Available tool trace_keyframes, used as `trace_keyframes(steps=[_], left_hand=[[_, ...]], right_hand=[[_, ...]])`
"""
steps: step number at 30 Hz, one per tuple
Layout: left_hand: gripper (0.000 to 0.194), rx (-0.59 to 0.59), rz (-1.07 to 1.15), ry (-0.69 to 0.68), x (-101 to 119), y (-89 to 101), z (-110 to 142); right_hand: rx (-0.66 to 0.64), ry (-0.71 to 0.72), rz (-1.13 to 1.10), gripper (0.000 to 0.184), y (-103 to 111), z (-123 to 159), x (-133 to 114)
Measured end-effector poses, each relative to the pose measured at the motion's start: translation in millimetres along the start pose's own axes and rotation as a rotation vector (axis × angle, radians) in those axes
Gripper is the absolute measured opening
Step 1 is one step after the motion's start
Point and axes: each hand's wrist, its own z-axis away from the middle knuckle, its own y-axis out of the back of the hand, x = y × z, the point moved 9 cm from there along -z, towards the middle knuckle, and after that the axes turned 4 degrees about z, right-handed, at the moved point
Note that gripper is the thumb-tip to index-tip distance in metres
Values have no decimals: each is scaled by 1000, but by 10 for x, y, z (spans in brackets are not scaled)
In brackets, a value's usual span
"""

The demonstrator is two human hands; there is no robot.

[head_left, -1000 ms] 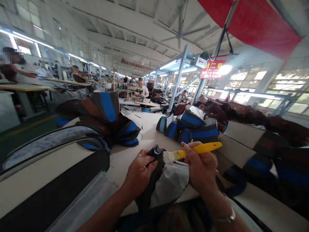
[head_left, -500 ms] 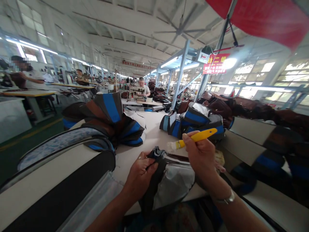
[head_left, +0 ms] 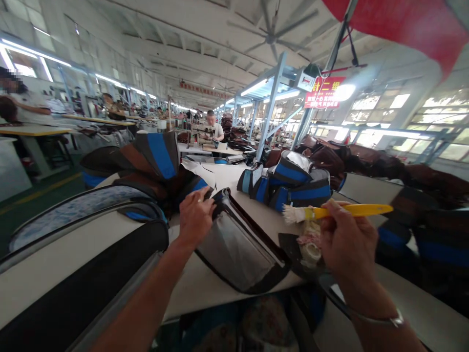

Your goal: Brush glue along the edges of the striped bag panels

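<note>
My left hand (head_left: pixel 194 217) reaches forward over the table and grips the far top edge of a grey fabric panel with dark trim (head_left: pixel 238 249), which lies stretched out flat. My right hand (head_left: pixel 348 242) is closed round a yellow-handled brush (head_left: pixel 337 211) with white bristles pointing left, held above a small glue-crusted pot (head_left: pixel 309 247) that sits on a dark patch near the table's front edge.
Piles of blue, brown and dark striped bag parts (head_left: pixel 157 166) (head_left: pixel 293 188) lie on the pale table (head_left: pixel 234 183). A large dark-edged panel (head_left: pixel 73 264) fills the left foreground. Brown bags (head_left: pixel 366 166) line the right. Other people sit at benches far behind.
My left hand has pushed the fabric panel away and laid it out flat on the table. My right hand has swung the brush to the right, off the panel and over the pot.
</note>
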Motion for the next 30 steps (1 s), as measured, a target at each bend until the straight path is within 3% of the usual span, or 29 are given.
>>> trace_keyframes(steps=[3, 6, 9, 12, 14, 17, 21, 26, 30], left_hand=[[33, 69, 76, 214, -430, -272, -9], [40, 24, 160, 245, -552, -554, 313], [52, 81, 194, 247, -428, -566, 879], [72, 168, 189, 199, -75, -507, 1379], [81, 154, 170, 170, 178, -581, 1540], [71, 90, 202, 154, 408, -793, 1524], [30, -60, 365, 116, 464, -962, 1310], [15, -182, 477, 53, 532, -574, 1108], [25, -339, 559, 51, 703, -300, 1023]], right_hand=[[36, -89, -44, 23, 262, 61, 163], [39, -151, -47, 25, 451, 176, 383], [16, -230, -82, 28, 517, 279, 598], [22, -321, -159, 30, 464, 363, 780], [11, -369, -213, 32, 354, 431, 867], [-39, -399, -243, 33, 155, 554, 921], [-66, -399, -244, 39, 65, 625, 873], [-85, -272, -98, 34, 103, 460, 555], [-350, -79, 12, 26, -333, 472, 219]])
